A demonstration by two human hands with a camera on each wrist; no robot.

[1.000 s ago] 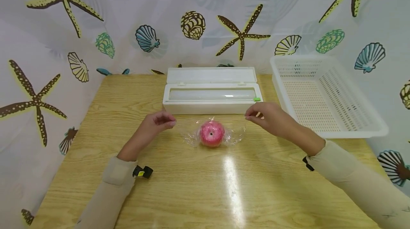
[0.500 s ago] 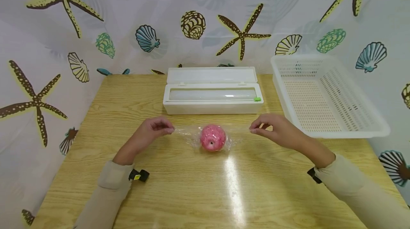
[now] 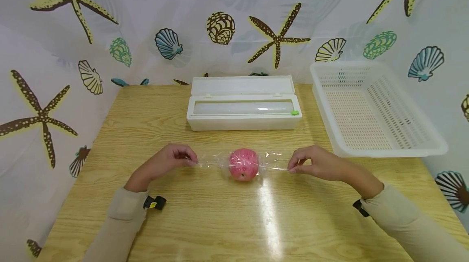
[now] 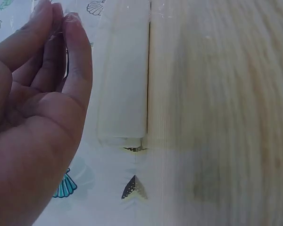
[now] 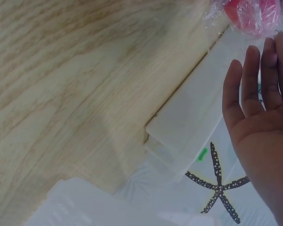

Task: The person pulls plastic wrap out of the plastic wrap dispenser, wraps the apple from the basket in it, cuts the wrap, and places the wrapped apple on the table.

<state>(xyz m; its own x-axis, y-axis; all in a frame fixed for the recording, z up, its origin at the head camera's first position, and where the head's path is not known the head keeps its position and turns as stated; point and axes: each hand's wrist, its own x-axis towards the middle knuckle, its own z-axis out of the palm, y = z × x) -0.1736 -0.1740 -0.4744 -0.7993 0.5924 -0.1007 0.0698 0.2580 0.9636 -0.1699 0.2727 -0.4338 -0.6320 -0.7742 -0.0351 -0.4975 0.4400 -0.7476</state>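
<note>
A pink-red apple [image 3: 243, 165] sits on the table in the head view, with clear plastic wrap [image 3: 272, 164] around it and stretched out to both sides. On the left, my left hand [image 3: 176, 157] pinches one end of the film between thumb and fingertips. Its opposite end is pinched by my right hand [image 3: 316, 163]. The film runs taut across the apple, whose dark dimple faces toward me. In the right wrist view the wrapped apple [image 5: 262, 16] shows at the top edge, beyond my fingertips. The left wrist view shows my left hand [image 4: 47, 94] with fingertips together on the film.
Behind the apple stands a white wrap dispenser box [image 3: 243, 123], its lid raised, a roll inside and a green slider [image 3: 294, 113] at the right. A white plastic basket [image 3: 377, 153] is at the back right. A shell-patterned cloth [image 3: 198, 21] hangs behind the wooden table [image 3: 205, 221].
Both hands have come toward me, drawing the film over the apple and pulling it taut. The apple has shifted slightly nearer and tipped, its dimple now lower.
</note>
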